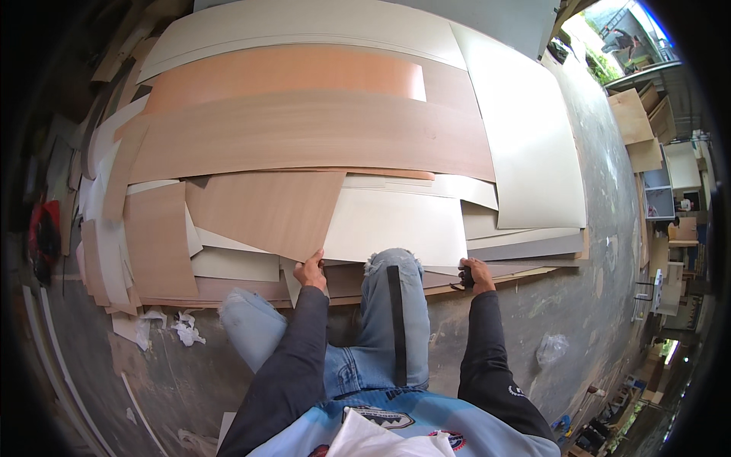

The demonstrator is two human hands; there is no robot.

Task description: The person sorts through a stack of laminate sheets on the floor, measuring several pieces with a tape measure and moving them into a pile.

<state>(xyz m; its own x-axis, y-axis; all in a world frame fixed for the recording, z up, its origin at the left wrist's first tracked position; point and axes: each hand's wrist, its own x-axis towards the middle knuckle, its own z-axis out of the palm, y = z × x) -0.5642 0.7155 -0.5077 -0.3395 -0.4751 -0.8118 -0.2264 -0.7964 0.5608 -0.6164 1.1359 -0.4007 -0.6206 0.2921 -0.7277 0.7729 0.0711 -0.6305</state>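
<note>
Two hands work at the front of a loose pile (221, 292) of thin sheets on the grey floor (525, 312). The white sheet (400, 225) lies flat near the middle of the front edge, between the hands. The left hand (312, 272) has its fingers curled at the corner where the brown sheet (266, 209) meets the white one; I cannot tell which of the two it pinches. The right hand (478, 276) is closed around a small dark object (461, 278) at the white sheet's right front corner; what the object is, and whether the fingers grip the sheet too, I cannot make out. The right knee (392, 297) overlaps the front edge in view, and whether it presses down is unclear.

As for progress, this looks like an early or middle stage. The white sheet is uncovered over most of its face and has both front corners within reach, so getting at it seems done. It has not left the pile, and no fresh cut or mark shows on it. The brown sheet lies aslant beside it. Behind, the long brown sheet (320, 133), the orange sheet (304, 76) and the big white sheet (533, 137) overlap at differing angles, so any evening-up of the pile appears mostly undone.
</note>
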